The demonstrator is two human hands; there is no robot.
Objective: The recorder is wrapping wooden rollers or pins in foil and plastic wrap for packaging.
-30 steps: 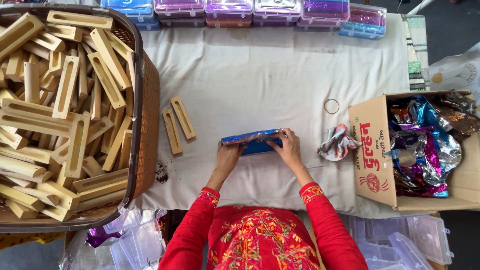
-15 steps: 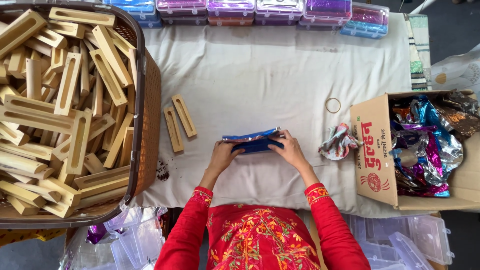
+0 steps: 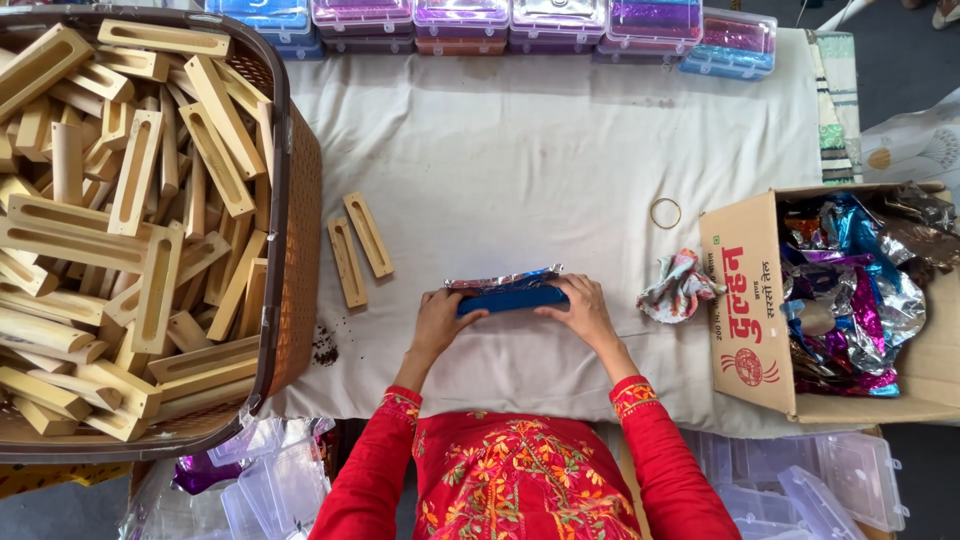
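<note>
A: What do the hands hold?

B: Both grip one blue foil-wrapped block (image 3: pixel 510 296). The left hand (image 3: pixel 440 322) clasps its left end, the right hand (image 3: pixel 583 312) its right end, fingers curled over the blue wrap.

A: Where is the block?

B: On the white cloth (image 3: pixel 560 150), near the person's edge. Taking the block as the mark: two wooden pieces (image 3: pixel 358 248) lie to its left, and further left stands the basket (image 3: pixel 295 210) full of them. A crumpled foil wad (image 3: pixel 678 286) sits just right of it, a rubber ring (image 3: pixel 665 212) beyond that, then the cardboard box (image 3: pixel 745 310) of foil sheets.
</note>
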